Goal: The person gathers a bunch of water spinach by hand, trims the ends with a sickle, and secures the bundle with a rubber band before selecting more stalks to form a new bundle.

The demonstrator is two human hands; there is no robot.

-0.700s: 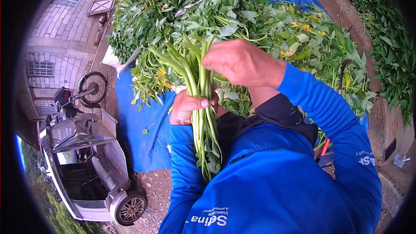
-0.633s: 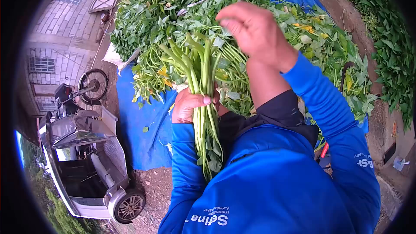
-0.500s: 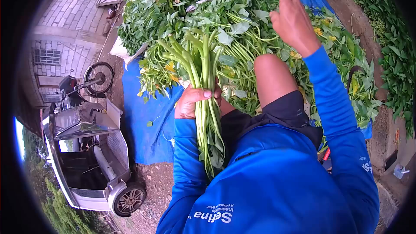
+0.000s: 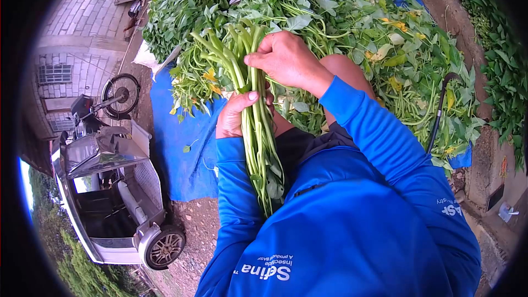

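Note:
A bunch of water spinach, with thick pale-green cut stems at the top and leaves hanging at the bottom, stands upright before my chest. My left hand is wrapped around its middle, thumb across the front. Over the upper stems, my right hand has thumb and finger pinched together against a stem; the other fingers are curled. Under and beyond the bunch lies a wide heap of loose water spinach, some of its leaves yellow.
A blue tarp lies beneath the heap. To the left stands a motorcycle with a sidecar on gravel. A dark curved handle rests at the heap's right edge. More leafy plants line the far right. My bent knee sticks up into the heap.
My right hand has come in from the upper right, where it was raised open over the heap, and now pinches at the bunch's stems. My left hand keeps its hold, slightly higher in view.

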